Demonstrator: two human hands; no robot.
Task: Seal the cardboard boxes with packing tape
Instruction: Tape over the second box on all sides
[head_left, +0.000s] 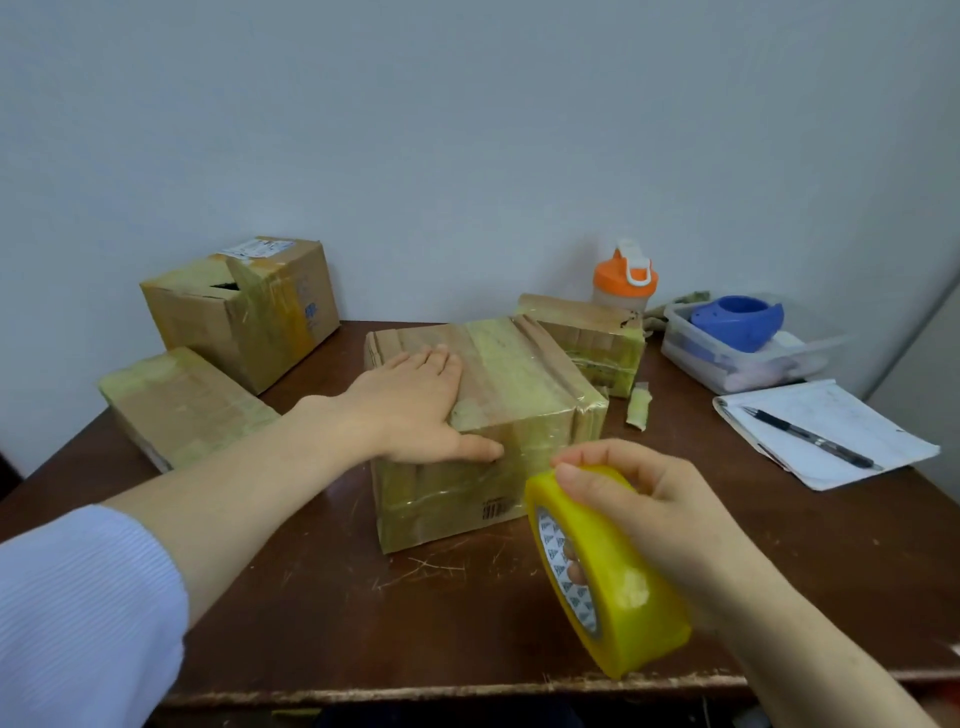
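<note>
Left hand (415, 402) lies flat, fingers straight, pressing the top of the centre box (498, 415), thumb over its front edge. Right hand (654, 519) grips the yellow tape roll (613, 577) near the box's front corner.

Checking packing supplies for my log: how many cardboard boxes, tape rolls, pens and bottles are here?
Cardboard boxes: 4
Tape roll: 1
Pen: 1
Bottle: 1
Total: 7

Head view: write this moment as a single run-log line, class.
left hand: pressed flat on centre box, thumb on its front | right hand: grips yellow tape roll beside that box
</note>
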